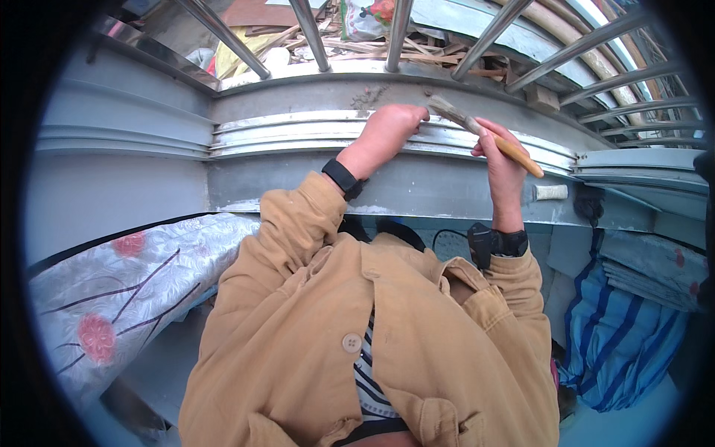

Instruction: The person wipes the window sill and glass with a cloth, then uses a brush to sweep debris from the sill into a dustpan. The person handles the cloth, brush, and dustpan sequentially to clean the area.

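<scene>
My right hand (500,148) holds a paintbrush (511,153) with a wooden handle, its greyish bristles pointing up and left over the window sill. Just left of the bristles, my left hand (394,128) is curled above the metal sliding-window track (285,131); whether its fingers pinch something small cannot be told. Behind the track, a patch of dark dirt (368,98) lies on the grey outer sill (301,95). On the inner ledge (279,181), to the right of my right wrist, lies a small whitish block-like object (550,192).
Metal bars (310,36) stand beyond the sill, with wood scraps (435,50) and a printed sack (366,19) outside. A floral-covered surface (151,290) is at left. A blue striped bag (620,335) and a dark brush-like object (589,207) are at right.
</scene>
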`<state>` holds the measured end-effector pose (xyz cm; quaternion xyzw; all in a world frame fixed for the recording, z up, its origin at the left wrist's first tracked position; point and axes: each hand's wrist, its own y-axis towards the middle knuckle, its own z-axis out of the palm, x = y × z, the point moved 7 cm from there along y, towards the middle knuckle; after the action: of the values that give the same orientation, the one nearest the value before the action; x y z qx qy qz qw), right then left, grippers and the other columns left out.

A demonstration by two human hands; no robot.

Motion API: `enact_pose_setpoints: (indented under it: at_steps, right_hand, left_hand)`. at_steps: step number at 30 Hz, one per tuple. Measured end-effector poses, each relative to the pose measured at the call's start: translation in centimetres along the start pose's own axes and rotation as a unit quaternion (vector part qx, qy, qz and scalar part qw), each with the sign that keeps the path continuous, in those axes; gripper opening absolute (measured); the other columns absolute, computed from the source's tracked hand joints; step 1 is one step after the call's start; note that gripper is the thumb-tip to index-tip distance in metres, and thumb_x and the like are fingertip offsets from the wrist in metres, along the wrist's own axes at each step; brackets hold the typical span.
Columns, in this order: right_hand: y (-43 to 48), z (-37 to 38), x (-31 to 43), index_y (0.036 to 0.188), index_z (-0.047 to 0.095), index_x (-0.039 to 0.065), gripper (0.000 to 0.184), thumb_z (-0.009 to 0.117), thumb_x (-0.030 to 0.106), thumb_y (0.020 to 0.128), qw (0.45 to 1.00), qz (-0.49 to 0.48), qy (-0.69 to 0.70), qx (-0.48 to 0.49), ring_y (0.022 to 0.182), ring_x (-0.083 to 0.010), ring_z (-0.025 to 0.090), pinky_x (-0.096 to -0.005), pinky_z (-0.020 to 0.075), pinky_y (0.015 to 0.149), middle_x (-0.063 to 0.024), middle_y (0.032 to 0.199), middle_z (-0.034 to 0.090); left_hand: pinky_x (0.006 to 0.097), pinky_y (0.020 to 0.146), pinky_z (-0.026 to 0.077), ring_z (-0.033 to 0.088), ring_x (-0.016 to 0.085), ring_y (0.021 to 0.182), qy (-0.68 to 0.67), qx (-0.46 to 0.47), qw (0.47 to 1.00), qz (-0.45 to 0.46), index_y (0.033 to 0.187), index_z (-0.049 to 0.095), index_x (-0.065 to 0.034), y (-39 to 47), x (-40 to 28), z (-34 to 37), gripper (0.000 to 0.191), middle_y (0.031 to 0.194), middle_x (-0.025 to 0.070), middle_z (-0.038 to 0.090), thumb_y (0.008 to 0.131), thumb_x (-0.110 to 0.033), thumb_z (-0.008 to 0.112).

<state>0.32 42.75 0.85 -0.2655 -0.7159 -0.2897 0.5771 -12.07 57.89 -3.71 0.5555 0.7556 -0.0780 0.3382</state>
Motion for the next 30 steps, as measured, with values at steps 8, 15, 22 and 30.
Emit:
enact_pose_setpoints:
  at_steps: [8, 15, 22, 30]
  right_hand:
    - [0.1, 1.1, 0.7, 0.105, 0.073, 0.003, 0.017, 0.065, 0.01, 0.092, 0.999, 0.001, -0.01, 0.033, 0.067, -0.0077, 0.061, -0.0191, 0.0496, 0.06, -0.0027, 0.086, 0.064]
    - [-0.7, 6.3, 1.2, 0.101, 0.074, 0.006, 0.017, 0.069, 0.008, 0.085, 0.978, -0.066, -0.087, 0.177, 0.068, -0.0128, 0.061, -0.0256, 0.0481, 0.064, -0.004, 0.078, 0.064]
    - [1.0, 8.4, 3.7, 0.099, 0.075, 0.005, 0.016, 0.07, 0.01, 0.085, 0.963, -0.171, -0.135, 0.157, 0.072, -0.0176, 0.062, -0.0294, 0.0498, 0.067, -0.0071, 0.078, 0.067]
    - [1.0, 10.1, 2.7, 0.105, 0.074, 0.004, 0.018, 0.067, 0.012, 0.09, 0.974, -0.051, -0.081, 0.206, 0.065, -0.0086, 0.062, -0.0219, 0.0511, 0.058, -0.0046, 0.086, 0.067]
  left_hand:
    - [0.0391, 0.073, 0.053, 0.066, 0.031, 0.082, -0.029, -0.127, 0.991, -0.014, 0.1, 0.063, -0.004, -0.5, 1.5, -5.1, 0.02, 0.086, 0.0138, 0.066, 0.08, 0.0, 0.065]
    - [0.0335, 0.076, 0.054, 0.067, 0.025, 0.089, -0.054, -0.129, 0.985, -0.101, 0.103, 0.065, -0.0043, -2.7, 4.6, -9.0, 0.021, 0.096, 0.0099, 0.067, 0.084, 0.003, 0.063]
    - [0.0306, 0.077, 0.055, 0.068, 0.02, 0.094, -0.089, -0.167, 0.966, -0.177, 0.104, 0.067, -0.0029, -7.9, 4.7, -11.7, 0.018, 0.102, 0.0089, 0.068, 0.087, 0.0, 0.064]
    - [0.0282, 0.072, 0.057, 0.067, 0.016, 0.084, -0.128, -0.245, 0.936, -0.22, 0.103, 0.068, -0.0057, -12.4, 4.8, -14.5, 0.018, 0.096, 0.0065, 0.066, 0.086, -0.001, 0.066]
